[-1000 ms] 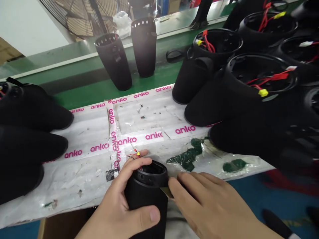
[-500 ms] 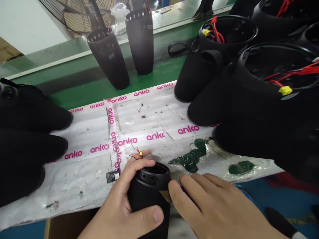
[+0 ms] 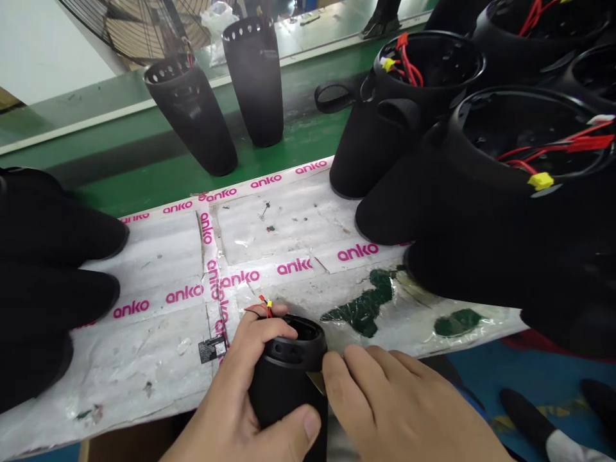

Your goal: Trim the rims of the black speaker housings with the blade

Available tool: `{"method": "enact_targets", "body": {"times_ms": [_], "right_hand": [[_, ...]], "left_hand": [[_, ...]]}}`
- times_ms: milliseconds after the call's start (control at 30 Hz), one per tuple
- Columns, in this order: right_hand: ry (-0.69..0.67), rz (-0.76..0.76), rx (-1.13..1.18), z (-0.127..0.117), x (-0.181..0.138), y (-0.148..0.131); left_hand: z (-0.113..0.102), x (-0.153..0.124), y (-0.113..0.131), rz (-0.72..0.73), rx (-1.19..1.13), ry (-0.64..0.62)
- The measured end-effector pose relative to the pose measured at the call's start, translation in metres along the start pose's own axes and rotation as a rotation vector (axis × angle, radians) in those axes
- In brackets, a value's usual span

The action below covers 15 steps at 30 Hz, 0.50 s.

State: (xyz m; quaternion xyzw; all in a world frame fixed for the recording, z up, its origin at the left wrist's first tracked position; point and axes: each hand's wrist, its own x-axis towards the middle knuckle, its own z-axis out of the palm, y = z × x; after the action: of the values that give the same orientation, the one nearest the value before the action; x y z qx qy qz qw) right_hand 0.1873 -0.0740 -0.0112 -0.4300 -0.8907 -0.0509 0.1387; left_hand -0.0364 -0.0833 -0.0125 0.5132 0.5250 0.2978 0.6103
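Observation:
My left hand (image 3: 250, 391) is wrapped round a black cloth-covered tube-shaped housing (image 3: 286, 388), its forefinger hooked over the rim and its thumb on the near side. Small holes show in the hard black collar. Red wires with a yellow plug (image 3: 269, 305) stick out beside the forefinger. On the right side of the housing, my right hand (image 3: 394, 398) is closed on a thin, flat, brownish piece (image 3: 316, 381). That piece's edge touches the housing just below the collar. The rest of it is hidden by my fingers, so its kind cannot be told.
More black housings (image 3: 510, 237) with red wires crowd the right side, some with loops. Others lie at the left (image 3: 52, 289). Two stand on the green belt (image 3: 149, 176). A small black label (image 3: 212, 350) lies on the white table cover (image 3: 250, 237). Someone's feet (image 3: 527, 414) show at lower right.
The flat piece's visible end has become smaller and more steeply angled beside the collar. Both hands keep their hold. The whole view has shifted slightly.

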Motion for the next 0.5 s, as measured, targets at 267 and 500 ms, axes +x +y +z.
{"method": "enact_targets", "body": {"times_ms": [267, 500], "right_hand": [[0.041, 0.001, 0.077, 0.0078, -0.0011, 0.0061], [-0.055, -0.012, 0.099, 0.0008, -0.0039, 0.0082]], "left_hand": [[-0.0005, 0.0013, -0.0064, -0.039, -0.06, 0.002], [-0.0024, 0.0017, -0.0072, 0.049, 0.032, 0.019]]}}
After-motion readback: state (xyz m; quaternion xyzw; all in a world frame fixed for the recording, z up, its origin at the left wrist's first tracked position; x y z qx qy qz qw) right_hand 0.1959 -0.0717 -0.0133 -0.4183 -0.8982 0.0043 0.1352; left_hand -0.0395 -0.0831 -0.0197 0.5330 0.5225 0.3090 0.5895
